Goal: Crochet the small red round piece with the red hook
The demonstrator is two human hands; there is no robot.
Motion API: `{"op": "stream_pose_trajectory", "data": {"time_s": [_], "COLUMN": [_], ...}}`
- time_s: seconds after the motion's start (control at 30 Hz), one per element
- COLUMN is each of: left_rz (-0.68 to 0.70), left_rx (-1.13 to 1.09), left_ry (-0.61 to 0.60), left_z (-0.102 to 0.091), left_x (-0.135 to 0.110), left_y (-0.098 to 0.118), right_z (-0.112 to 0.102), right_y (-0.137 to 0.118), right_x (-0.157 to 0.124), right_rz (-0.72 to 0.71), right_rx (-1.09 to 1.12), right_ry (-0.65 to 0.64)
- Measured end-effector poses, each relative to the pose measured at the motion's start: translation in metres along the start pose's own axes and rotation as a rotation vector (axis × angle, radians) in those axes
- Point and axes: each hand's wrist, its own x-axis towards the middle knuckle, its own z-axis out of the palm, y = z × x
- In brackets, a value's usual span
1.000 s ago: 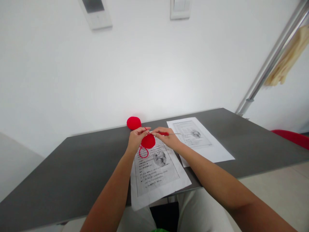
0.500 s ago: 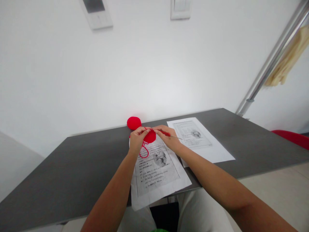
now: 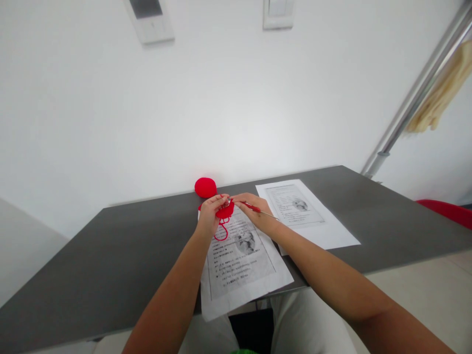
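Over the tabletop (image 3: 129,255), our left fingers (image 3: 217,199) pinch seemingly unfinished red yarnwork (image 3: 224,212), right fingers (image 3: 244,197) a tool (image 3: 254,208), the far yarn ball (image 3: 205,188) unspent.

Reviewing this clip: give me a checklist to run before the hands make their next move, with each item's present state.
1. Left hand grips the red yarn piece: ok.
2. Right hand holds the red-handled hook: ok, its metal shaft sticks out toward the wrist.
3. Yarn caught on the hook's working tip: cannot tell, too small and partly hidden by fingers.
4. Yarn ball resting on the table: ok, at the back near the wall.
5. Loose yarn free of loops: not ok, a loop shows over the near sheet.
6. Near sheet fully on the table: not ok, its lower left corner passes the front edge.
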Motion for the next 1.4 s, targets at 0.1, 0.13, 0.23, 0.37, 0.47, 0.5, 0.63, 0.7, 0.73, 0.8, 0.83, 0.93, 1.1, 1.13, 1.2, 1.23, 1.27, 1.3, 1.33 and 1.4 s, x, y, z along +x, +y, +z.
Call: {"op": "stream_pose_trajectory", "data": {"time_s": [0.1, 0.13, 0.23, 0.37, 0.47, 0.5, 0.63, 0.7, 0.73, 0.8, 0.83, 0.93, 1.1, 1.13, 1.2, 1.23, 1.27, 1.3, 1.33, 1.4], "left_rz": [0.004, 0.001, -0.035, -0.1, -0.152, -0.165, -0.153, -0.127, -0.112, -0.084, -0.073, -0.062, -0.088, -0.09, -0.097, -0.104, -0.112, -0.118, -0.12, -0.123], "left_rx": [-0.009, -0.011, -0.02, -0.005, 0.029, 0.035, 0.029, 0.023, 0.022, 0.022, 0.026, 0.037, 0.018, 0.021, 0.035, 0.044, 0.054, 0.064, 0.073, 0.094], "left_ry": [0.013, 0.014, -0.008, -0.126, -0.148, -0.134, -0.097, -0.108, -0.118, -0.135, -0.139, -0.142, -0.212, -0.227, -0.253, -0.267, -0.279, -0.291, -0.3, -0.307], "left_z": [0.0, 0.0, -0.001, -0.005, -0.008, -0.008, -0.006, -0.005, -0.004, -0.003, -0.003, -0.003, -0.003, -0.003, -0.004, -0.005, -0.006, -0.006, -0.007, -0.008], "left_x": [0.001, 0.001, 0.002, 0.002, 0.002, 0.002, 0.001, 0.001, 0.0, 0.0, 0.0, -0.001, -0.001, -0.001, -0.001, -0.001, -0.001, -0.002, -0.002, -0.003], "left_y": [-0.003, -0.003, -0.004, -0.001, 0.001, 0.001, -0.001, -0.001, -0.001, -0.001, 0.0, 0.001, 0.0, 0.001, 0.002, 0.003, 0.004, 0.006, 0.007, 0.011], "right_z": [0.0, 0.0, -0.001, -0.002, -0.004, -0.004, -0.008, -0.01, -0.01, -0.011, -0.012, -0.013, -0.012, -0.012, -0.011, -0.011, -0.011, -0.011, -0.011, -0.012], "right_y": [0.001, 0.001, 0.001, 0.001, 0.001, 0.001, 0.002, 0.002, 0.001, -0.001, -0.002, -0.006, -0.006, -0.006, -0.005, -0.004, -0.004, -0.004, -0.004, -0.003], "right_x": [-0.001, -0.001, -0.001, 0.001, 0.003, 0.004, 0.007, 0.008, 0.009, 0.01, 0.011, 0.012, 0.012, 0.012, 0.012, 0.012, 0.012, 0.012, 0.012, 0.012], "right_rz": [-0.021, -0.027, -0.051, -0.071, -0.019, 0.006, 0.109, 0.159, 0.182, 0.229, 0.25, 0.305, 0.35, 0.349, 0.343, 0.34, 0.337, 0.335, 0.331, 0.322], "right_rx": [-0.021, -0.027, -0.031, 0.009, 0.065, 0.081, 0.154, 0.217, 0.25, 0.311, 0.34, 0.422, 0.52, 0.535, 0.55, 0.551, 0.547, 0.539, 0.526, 0.497], "right_ry": [-0.015, -0.019, -0.018, -0.039, -0.065, -0.076, -0.106, -0.091, -0.079, -0.067, -0.067, -0.088, -0.149, -0.154, -0.153, -0.148, -0.14, -0.132, -0.122, -0.11]}}
